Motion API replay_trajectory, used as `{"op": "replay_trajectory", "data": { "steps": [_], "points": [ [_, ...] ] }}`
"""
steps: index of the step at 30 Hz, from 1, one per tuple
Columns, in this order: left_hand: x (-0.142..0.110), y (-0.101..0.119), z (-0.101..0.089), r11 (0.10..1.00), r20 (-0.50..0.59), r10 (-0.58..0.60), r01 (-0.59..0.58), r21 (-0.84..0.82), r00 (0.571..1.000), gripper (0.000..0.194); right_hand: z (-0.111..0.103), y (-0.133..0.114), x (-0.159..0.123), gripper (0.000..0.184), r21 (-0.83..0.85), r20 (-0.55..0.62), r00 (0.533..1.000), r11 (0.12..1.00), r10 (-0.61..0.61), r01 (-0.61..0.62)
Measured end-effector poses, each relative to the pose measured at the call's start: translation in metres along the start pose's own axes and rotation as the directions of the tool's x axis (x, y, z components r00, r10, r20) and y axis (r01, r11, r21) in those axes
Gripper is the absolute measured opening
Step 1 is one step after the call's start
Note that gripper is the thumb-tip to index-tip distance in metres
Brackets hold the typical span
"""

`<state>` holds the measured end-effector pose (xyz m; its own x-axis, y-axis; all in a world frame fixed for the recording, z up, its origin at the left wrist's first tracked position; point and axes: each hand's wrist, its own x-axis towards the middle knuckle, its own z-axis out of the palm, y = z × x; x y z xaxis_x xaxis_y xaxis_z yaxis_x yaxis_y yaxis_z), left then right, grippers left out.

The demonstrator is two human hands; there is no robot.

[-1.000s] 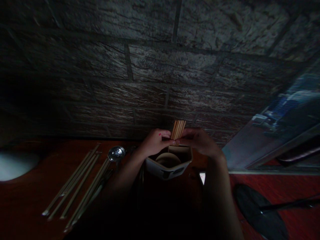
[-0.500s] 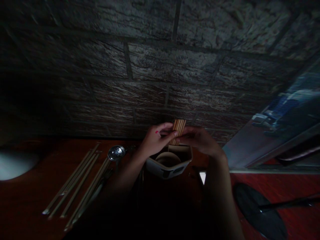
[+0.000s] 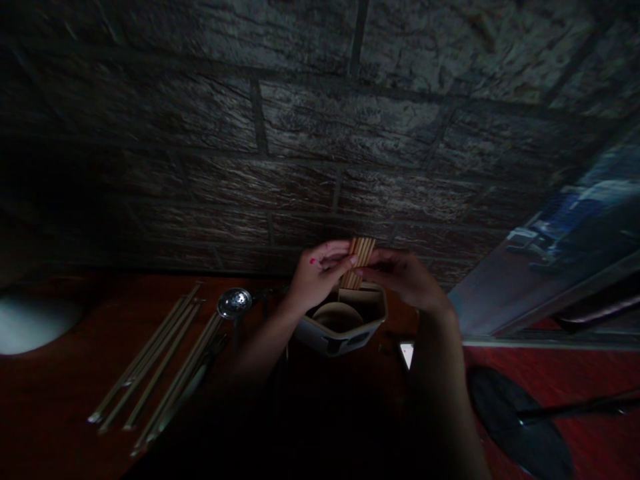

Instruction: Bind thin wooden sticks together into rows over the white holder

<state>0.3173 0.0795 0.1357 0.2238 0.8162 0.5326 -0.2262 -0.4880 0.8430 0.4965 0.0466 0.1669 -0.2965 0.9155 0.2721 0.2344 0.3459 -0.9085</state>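
A bundle of wooden chopsticks (image 3: 361, 257) stands nearly upright between my two hands. My left hand (image 3: 319, 273) is closed on it from the left, the thumb pressed across the front. From the right, my right hand (image 3: 400, 275) pinches the same bundle with thumb and fingers. Just below is a pale divided utensil holder (image 3: 345, 343) with a round compartment at its front; the bundle's lower end is over its back part, and I cannot tell whether it rests inside.
Several long, pale wrapped chopsticks (image 3: 150, 360) lie on the brown table (image 3: 60, 407) at left. Beside them is a metal slotted ladle (image 3: 234, 303). A phone (image 3: 407, 355) with a lit screen lies right of the holder. The brick wall (image 3: 300, 187) rises behind.
My left thumb has moved up across the front of the chopsticks. The bundle has shifted very slightly right, and both hands still hold it.
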Motion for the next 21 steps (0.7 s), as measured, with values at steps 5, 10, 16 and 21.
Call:
{"op": "replay_trajectory", "data": {
  "steps": [5, 10, 16, 21],
  "points": [
    [0.0, 0.0006, 0.0005, 1.0, 0.002, -0.007, 0.007, -0.011, 1.0, 0.024, -0.0011, 0.0021, -0.0001, 0.016, -0.009, -0.007, 1.0, 1.0, 0.014, -0.014],
    [0.0, 0.001, 0.0007, 1.0, 0.01, -0.015, 0.015, 0.0, 1.0, 0.024, -0.0026, 0.0039, -0.0002, 0.018, -0.009, -0.003, 1.0, 1.0, 0.006, -0.006],
    [0.0003, 0.0011, 0.0009, 1.0, 0.015, -0.02, 0.02, 0.017, 1.0, 0.025, -0.0012, 0.0016, -0.0001, 0.022, 0.001, -0.005, 1.0, 1.0, 0.001, -0.001],
    [0.0, 0.0007, -0.0007, 1.0, 0.041, -0.017, 0.017, 0.009, 0.999, 0.024, -0.0004, 0.0008, 0.0007, 0.019, 0.003, 0.008, 1.0, 1.0, 0.002, -0.002]
  ]
}}
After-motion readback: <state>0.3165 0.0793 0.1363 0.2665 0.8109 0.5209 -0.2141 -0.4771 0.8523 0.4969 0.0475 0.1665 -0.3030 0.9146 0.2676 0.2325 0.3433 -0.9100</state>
